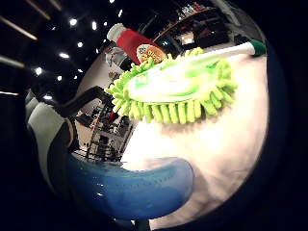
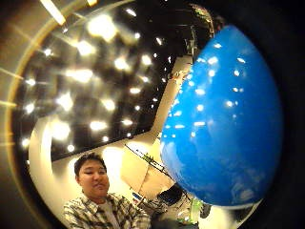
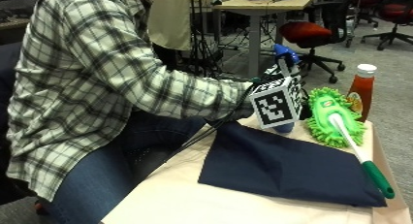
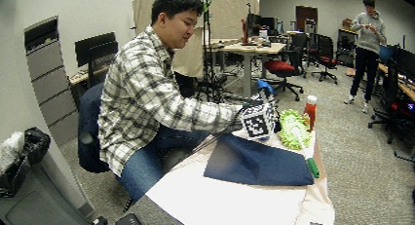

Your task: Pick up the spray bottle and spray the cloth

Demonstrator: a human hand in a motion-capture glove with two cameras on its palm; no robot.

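Observation:
The blue spray bottle [image 3: 284, 55] stands upright at the far edge of the navy cloth [image 3: 284, 166], its base [image 3: 284, 128] low against the table. My gloved right hand [image 3: 243, 106] grips the bottle's body, mostly hidden behind the glove's gear. Both palm views have the blue bottle [image 2: 224, 129] [image 1: 130, 187] close against the palm. The cloth [image 4: 256, 161] lies flat and folded on the tablecloth, on the near side of the bottle.
A green fluffy duster [image 3: 330, 118] with a white and green handle [image 3: 371, 173] lies along the cloth's right edge. A ketchup bottle [image 3: 361, 90] stands behind it at the table's far corner. The cream tablecloth [image 3: 194, 200] is bare nearer the camera.

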